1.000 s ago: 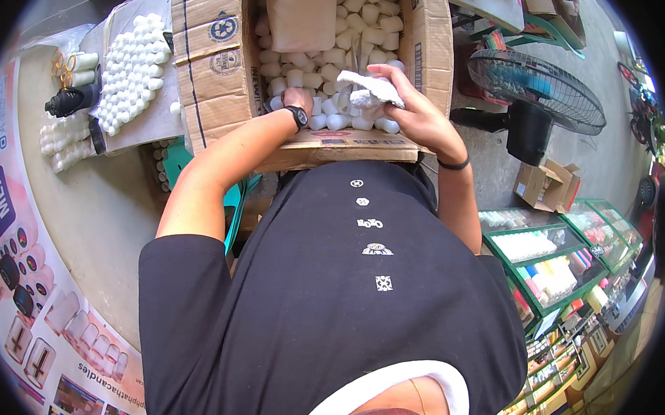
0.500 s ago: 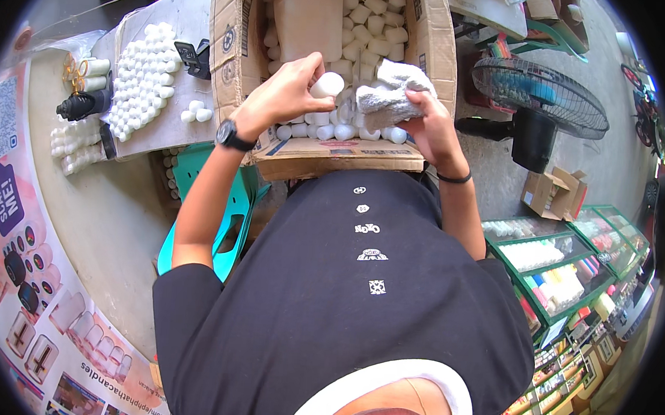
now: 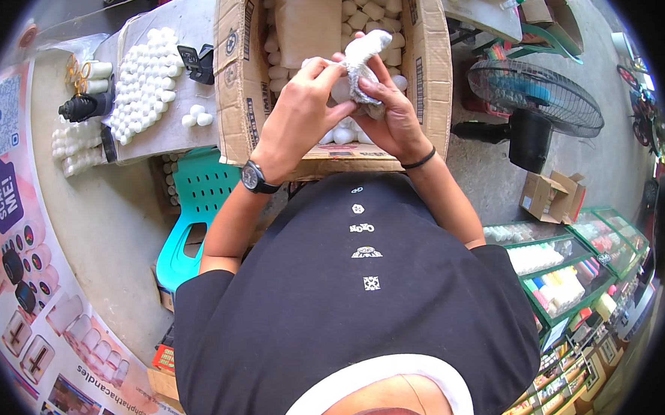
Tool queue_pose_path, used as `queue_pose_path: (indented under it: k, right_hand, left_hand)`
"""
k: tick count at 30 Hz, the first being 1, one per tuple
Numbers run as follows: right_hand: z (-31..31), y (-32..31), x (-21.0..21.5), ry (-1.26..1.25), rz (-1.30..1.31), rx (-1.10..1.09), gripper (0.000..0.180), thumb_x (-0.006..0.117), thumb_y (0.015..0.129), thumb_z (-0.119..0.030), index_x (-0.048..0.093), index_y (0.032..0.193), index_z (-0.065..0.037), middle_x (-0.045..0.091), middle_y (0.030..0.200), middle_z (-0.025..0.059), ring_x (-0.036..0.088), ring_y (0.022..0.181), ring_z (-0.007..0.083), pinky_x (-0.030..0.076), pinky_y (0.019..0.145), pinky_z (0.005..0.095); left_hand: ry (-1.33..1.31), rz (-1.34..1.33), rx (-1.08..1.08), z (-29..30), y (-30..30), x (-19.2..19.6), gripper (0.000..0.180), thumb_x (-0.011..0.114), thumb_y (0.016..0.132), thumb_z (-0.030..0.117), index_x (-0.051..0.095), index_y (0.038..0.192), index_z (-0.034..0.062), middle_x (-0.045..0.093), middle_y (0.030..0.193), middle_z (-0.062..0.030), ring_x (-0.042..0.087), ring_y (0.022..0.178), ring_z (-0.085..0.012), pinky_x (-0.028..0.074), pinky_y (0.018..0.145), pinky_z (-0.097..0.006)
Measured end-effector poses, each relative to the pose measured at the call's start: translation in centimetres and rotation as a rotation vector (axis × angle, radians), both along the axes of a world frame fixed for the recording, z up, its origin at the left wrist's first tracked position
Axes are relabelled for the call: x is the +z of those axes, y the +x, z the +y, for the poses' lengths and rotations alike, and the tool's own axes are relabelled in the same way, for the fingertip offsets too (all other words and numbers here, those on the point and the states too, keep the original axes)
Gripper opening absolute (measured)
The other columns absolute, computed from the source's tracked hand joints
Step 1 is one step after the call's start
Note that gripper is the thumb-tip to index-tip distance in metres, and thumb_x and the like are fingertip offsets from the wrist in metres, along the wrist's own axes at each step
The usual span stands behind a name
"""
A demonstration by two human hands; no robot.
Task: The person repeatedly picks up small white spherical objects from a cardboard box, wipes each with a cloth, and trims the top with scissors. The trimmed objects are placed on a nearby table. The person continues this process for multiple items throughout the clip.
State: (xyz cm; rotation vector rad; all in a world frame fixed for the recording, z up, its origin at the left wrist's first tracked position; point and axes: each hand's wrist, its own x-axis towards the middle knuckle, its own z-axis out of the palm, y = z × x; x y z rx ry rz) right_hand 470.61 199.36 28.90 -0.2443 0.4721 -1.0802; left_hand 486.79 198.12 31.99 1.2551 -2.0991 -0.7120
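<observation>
Right hand holds white cloth above cardboard box bearing dark print.

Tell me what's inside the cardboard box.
Loose white cylinders and a large, pale tan block show. Whatever lies under the block, or behind the left hand and right hand, is covered.

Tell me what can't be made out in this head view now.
Head view: most of the white piece, hidden by the left hand and the cloth in the right hand.
Head view: the far end of the cardboard box, cut off by the top edge.
Head view: whatever lies under the flat beige piece, covered by it.
</observation>
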Motion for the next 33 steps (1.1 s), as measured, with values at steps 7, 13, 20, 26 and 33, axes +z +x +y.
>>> queue_pose_path:
  k: [7,13,20,26,33]
  right_hand:
    - [-0.3,0.2,-0.7,-0.06,0.008,0.008,0.056,0.066,0.085,-0.008,0.041,0.135,-0.005,0.056,0.118,0.0053,0.057,0.11,0.0153,0.047,0.093,0.0318]
    - [-0.8,-0.2,-1.3,0.053,0.119,-0.077,0.04,0.051,0.096,-0.028,0.05,0.127,-0.002,0.059,0.122,0.0088,0.056,0.114,0.0199,0.043,0.101,0.0371]
    - [0.0,0.3,0.0,0.041,0.271,-0.112,0.041,0.048,0.099,-0.033,0.051,0.125,-0.002,0.061,0.117,0.0092,0.06,0.107,0.0187,0.047,0.094,0.0349]
    - [0.8,1.9,1.0,0.049,0.245,-0.161,0.031,0.051,0.099,-0.034,0.053,0.117,-0.009,0.062,0.102,0.0014,0.06,0.091,0.0103,0.05,0.078,0.0271]
    - [1.3,1.9,0.2,0.027,0.212,-0.177,0.034,0.045,0.101,-0.036,0.051,0.12,-0.009,0.061,0.102,0.0019,0.059,0.09,0.0102,0.051,0.071,0.0294]
  left_hand:
    - [0.106,0.182,0.197,0.7,0.8,-1.5,0.087,0.071,0.078,0.051,0.035,0.14,0.0024,0.055,0.123,-0.0162,0.054,0.113,-0.0296,0.04,0.101,-0.042]
    - [0.95,1.154,0.2,1.9,2.3,-4.8,0.046,0.058,0.095,0.037,0.053,0.124,0.0015,0.062,0.114,-0.005,0.058,0.104,-0.0098,0.047,0.088,-0.026]
    - [0.239,0.763,0.119,2.5,1.2,-2.3,0.034,0.07,0.087,0.021,0.063,0.112,-0.0012,0.062,0.109,-0.0084,0.061,0.093,-0.0134,0.047,0.085,-0.026]
    - [-0.18,0.226,0.075,2.5,0.3,-1.9,0.051,0.072,0.071,-0.002,0.062,0.121,0.0022,0.059,0.126,-0.014,0.057,0.113,-0.032,0.048,0.094,-0.039]
    - [-0.324,0.11,-0.031,2.4,0.3,-0.3,0.052,0.068,0.069,-0.004,0.063,0.12,0.0051,0.058,0.125,-0.0107,0.054,0.117,-0.0298,0.046,0.099,-0.04]
